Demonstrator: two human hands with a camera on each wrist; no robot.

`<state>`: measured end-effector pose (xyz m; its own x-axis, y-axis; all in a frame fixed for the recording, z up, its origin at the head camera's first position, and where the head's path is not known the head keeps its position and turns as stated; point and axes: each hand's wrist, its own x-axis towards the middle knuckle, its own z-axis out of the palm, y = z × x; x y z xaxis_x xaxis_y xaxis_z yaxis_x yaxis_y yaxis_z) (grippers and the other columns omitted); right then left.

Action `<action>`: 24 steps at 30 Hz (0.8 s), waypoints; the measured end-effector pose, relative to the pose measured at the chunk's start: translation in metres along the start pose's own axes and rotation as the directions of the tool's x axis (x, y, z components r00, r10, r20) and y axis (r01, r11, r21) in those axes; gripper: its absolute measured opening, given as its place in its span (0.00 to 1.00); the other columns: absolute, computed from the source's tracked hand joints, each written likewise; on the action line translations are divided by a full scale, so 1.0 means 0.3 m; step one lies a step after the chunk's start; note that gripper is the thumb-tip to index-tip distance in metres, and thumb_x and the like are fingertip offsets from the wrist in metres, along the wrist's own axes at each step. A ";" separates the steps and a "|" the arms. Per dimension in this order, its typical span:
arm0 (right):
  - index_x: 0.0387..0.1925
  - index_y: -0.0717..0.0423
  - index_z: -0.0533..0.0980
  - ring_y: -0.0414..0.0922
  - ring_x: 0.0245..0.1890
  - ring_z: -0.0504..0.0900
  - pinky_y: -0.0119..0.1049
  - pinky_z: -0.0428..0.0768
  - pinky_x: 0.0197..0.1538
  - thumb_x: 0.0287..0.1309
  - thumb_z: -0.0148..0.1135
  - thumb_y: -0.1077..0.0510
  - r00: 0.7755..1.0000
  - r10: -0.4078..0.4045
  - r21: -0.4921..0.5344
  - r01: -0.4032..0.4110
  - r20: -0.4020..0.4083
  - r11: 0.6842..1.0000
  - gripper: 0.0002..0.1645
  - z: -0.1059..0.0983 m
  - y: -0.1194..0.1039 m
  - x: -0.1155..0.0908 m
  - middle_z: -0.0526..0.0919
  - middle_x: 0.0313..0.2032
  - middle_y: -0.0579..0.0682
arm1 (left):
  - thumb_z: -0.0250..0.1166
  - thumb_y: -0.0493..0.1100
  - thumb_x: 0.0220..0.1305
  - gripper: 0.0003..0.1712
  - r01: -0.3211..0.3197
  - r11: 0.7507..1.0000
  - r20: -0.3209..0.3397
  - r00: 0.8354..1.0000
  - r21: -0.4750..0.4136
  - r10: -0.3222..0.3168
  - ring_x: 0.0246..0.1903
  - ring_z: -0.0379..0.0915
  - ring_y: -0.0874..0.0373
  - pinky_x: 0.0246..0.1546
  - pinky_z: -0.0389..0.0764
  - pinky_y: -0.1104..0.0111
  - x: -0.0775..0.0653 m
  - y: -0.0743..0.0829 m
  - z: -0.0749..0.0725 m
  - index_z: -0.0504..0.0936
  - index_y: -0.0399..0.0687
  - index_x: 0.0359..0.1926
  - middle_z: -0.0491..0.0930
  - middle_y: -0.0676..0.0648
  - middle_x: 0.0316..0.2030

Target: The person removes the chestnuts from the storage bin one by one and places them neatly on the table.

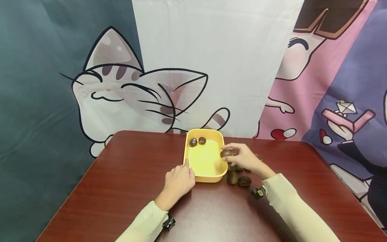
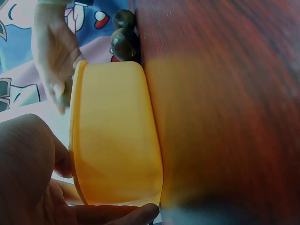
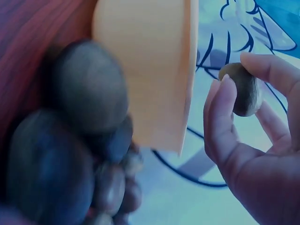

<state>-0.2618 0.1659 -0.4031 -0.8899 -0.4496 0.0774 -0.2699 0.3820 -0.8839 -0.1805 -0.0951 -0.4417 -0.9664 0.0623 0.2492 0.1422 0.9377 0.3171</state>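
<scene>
A yellow rectangular tub (image 1: 208, 179) stands on the table, with two dark brown chestnuts (image 1: 193, 143) inside at its far left corner. At the tub's near left side, my left hand (image 1: 179, 179) holds the rim and wall; the left wrist view shows its fingers against the tub (image 2: 112, 131). My right hand (image 1: 244, 157) is over the tub's right edge and pinches a chestnut (image 3: 247, 89) between thumb and fingertips, raised above the rim. Just right of the tub, partly hidden under that hand, lies a pile of several more chestnuts (image 1: 232, 178).
The reddish-brown table (image 1: 139, 161) reaches back to a printed cloth backdrop (image 1: 217, 50) with cartoon figures. Dark bands with small devices sit at both wrists, one at the left cuff (image 1: 168, 223) and one at the right cuff (image 1: 259, 192).
</scene>
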 end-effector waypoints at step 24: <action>0.43 0.62 0.80 0.47 0.22 0.81 0.41 0.79 0.20 0.54 0.74 0.53 0.991 0.078 -0.291 -0.043 0.110 0.956 0.20 -0.208 0.120 -0.253 0.84 0.28 0.50 | 0.51 0.48 0.70 0.29 0.004 1.000 0.004 1.000 -0.004 -0.004 0.29 0.82 0.45 0.21 0.76 0.53 -0.002 0.001 -0.004 0.75 0.35 0.64 0.85 0.41 0.35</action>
<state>-0.2271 0.2641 -0.4120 -0.8624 -0.5044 -0.0428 -0.3268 0.6193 -0.7139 -0.1797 -0.0951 -0.4407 -0.9679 0.0605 0.2440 0.1396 0.9366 0.3213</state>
